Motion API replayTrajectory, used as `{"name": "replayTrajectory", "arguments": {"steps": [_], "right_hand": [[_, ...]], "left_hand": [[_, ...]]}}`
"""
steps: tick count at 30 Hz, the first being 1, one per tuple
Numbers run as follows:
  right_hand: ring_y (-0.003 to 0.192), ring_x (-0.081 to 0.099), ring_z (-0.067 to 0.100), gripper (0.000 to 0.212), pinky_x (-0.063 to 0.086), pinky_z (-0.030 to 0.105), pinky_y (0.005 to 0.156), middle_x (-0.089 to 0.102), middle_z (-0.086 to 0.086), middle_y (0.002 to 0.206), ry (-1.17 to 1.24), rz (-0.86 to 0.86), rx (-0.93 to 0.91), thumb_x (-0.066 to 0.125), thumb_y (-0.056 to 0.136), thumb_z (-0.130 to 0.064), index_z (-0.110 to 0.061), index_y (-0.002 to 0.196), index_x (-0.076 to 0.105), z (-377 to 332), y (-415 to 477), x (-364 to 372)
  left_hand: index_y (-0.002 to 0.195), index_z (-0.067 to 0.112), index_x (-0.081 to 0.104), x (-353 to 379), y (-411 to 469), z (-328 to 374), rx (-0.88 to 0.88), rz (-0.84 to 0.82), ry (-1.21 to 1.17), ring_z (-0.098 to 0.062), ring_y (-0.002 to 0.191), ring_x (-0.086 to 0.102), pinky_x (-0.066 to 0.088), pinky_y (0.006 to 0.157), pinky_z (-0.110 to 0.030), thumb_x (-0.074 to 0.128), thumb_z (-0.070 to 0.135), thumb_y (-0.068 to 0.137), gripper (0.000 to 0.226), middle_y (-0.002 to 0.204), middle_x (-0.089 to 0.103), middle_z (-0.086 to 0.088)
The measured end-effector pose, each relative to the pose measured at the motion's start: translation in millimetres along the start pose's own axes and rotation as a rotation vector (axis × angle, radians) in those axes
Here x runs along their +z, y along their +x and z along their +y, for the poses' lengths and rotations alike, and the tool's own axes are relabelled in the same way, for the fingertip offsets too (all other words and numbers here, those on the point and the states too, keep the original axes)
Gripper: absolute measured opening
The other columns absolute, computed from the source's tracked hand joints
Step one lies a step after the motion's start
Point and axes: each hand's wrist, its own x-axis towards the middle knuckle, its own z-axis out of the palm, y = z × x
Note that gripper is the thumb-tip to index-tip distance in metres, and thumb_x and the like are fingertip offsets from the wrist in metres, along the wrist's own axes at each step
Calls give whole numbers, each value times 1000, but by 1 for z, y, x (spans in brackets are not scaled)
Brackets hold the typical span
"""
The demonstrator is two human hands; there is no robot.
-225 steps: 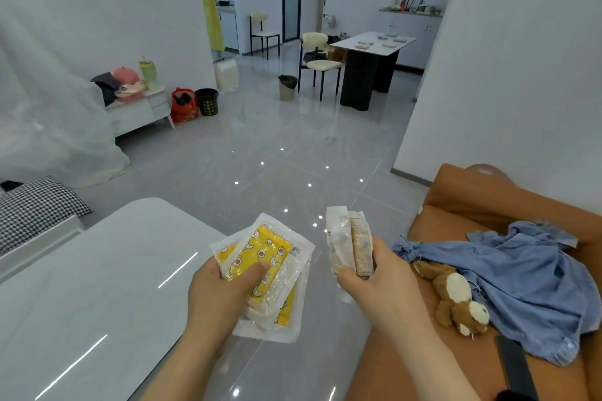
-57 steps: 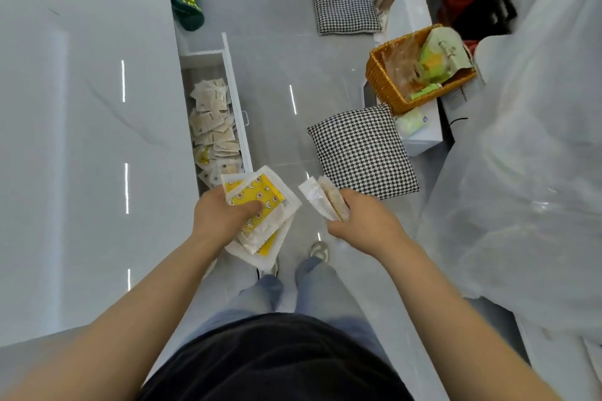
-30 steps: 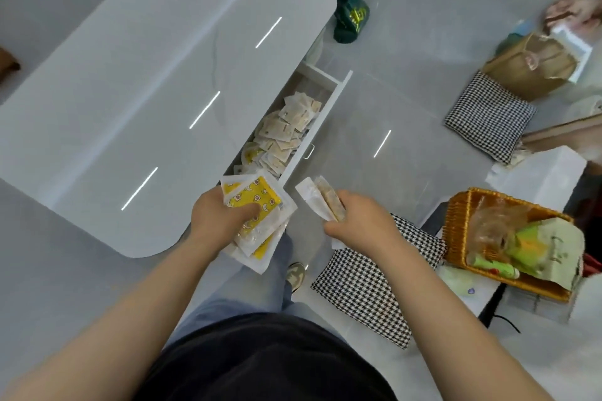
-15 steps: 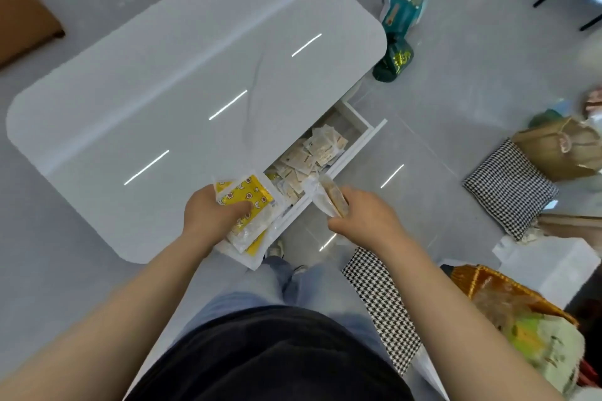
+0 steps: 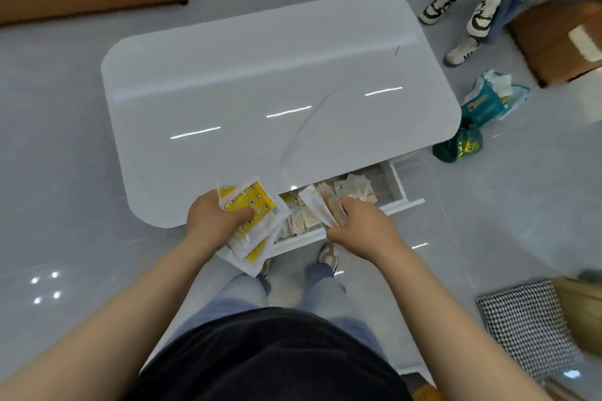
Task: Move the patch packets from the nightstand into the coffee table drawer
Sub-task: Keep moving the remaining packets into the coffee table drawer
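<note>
Both hands hold packets above the open drawer (image 5: 399, 184) of the white coffee table (image 5: 260, 91). On the left, the left hand (image 5: 215, 221) is closed around a fanned stack of yellow-printed packets (image 5: 250, 208) in clear wrappers, thumb pressed on top, at the table's near edge and over the left end of the drawer. On the right, the right hand (image 5: 361, 228) pinches a thin bundle of pale packets (image 5: 325, 205) edge-on, just over the drawer's middle. More pale packets lie loose inside the drawer (image 5: 356, 190), toward its right end. The person's jeans and shoes show below the drawer front. A green bag (image 5: 459, 145) sits on the floor by the table's right corner, and a checked cushion (image 5: 527, 329) lies at lower right.
</note>
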Motion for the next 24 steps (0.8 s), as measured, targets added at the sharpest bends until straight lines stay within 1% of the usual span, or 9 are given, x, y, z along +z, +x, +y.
{"name": "replayTrajectory", "arguments": {"steps": [3, 7, 8, 10, 11, 17, 19, 22, 24], "right_hand": [[67, 48, 18, 19, 28, 27, 49, 49, -4, 70, -71, -66, -69, 60, 75, -25, -19, 81, 43, 10, 14, -17], [65, 48, 18, 17, 30, 27, 50, 50, -3, 69, -123, -111, -154, 59, 75, -23, -16, 86, 48, 23, 31, -32], [65, 49, 18, 18, 31, 27, 50, 51, -3, 70, -129, -122, -172, 59, 75, -23, -16, 87, 49, 26, 35, -34], [67, 50, 18, 21, 33, 27, 51, 54, -1, 74, -164, -148, -206, 60, 76, -25, -14, 91, 51, 30, 44, -35], [67, 50, 18, 22, 33, 28, 51, 55, 0, 75, -187, -157, -226, 61, 76, -26, -13, 92, 52, 32, 47, -34], [67, 54, 19, 16, 39, 29, 55, 58, 1, 76, -237, -200, -302, 61, 74, -21, -14, 87, 54, 40, 66, -14], [68, 54, 20, 16, 38, 29, 55, 57, 2, 76, -285, -220, -313, 62, 76, -22, -14, 86, 53, 42, 69, -9], [68, 53, 20, 16, 36, 27, 51, 55, 0, 74, -357, -234, -321, 61, 79, -25, -15, 85, 50, 47, 74, -1], [70, 55, 20, 16, 40, 29, 53, 58, 1, 77, -361, -219, -328, 61, 81, -28, -16, 86, 51, 53, 80, 6]], "left_hand": [[84, 27, 64, 16, -12, -2, -87, 82, -81, -21, 85, 65, 50, 76, -31, 75, 15, 73, 20, 85, 69, 1], [77, 27, 61, 38, -28, -8, -147, 151, -192, -21, 83, 65, 49, 66, -25, 74, 10, 75, 21, 79, 67, 5], [77, 27, 61, 44, -31, -10, -166, 172, -210, -22, 84, 65, 51, 69, -28, 74, 10, 75, 21, 81, 68, 3], [77, 26, 62, 55, -35, -16, -223, 212, -246, -24, 86, 66, 54, 81, -38, 75, 12, 74, 20, 88, 70, -2], [76, 26, 63, 60, -38, -20, -250, 232, -267, -24, 86, 67, 54, 83, -41, 76, 13, 73, 19, 89, 71, -3], [72, 26, 62, 84, -49, -41, -341, 308, -340, -24, 83, 68, 55, 82, -43, 76, 13, 73, 18, 84, 70, -1], [73, 26, 62, 87, -50, -49, -364, 309, -341, -24, 84, 67, 55, 82, -43, 76, 14, 73, 19, 85, 70, -1], [74, 26, 62, 88, -49, -61, -382, 303, -326, -23, 83, 67, 55, 79, -39, 76, 12, 73, 19, 81, 68, 1], [72, 26, 61, 89, -44, -70, -390, 295, -328, -23, 82, 67, 55, 78, -38, 76, 11, 72, 21, 79, 67, 3]]}}
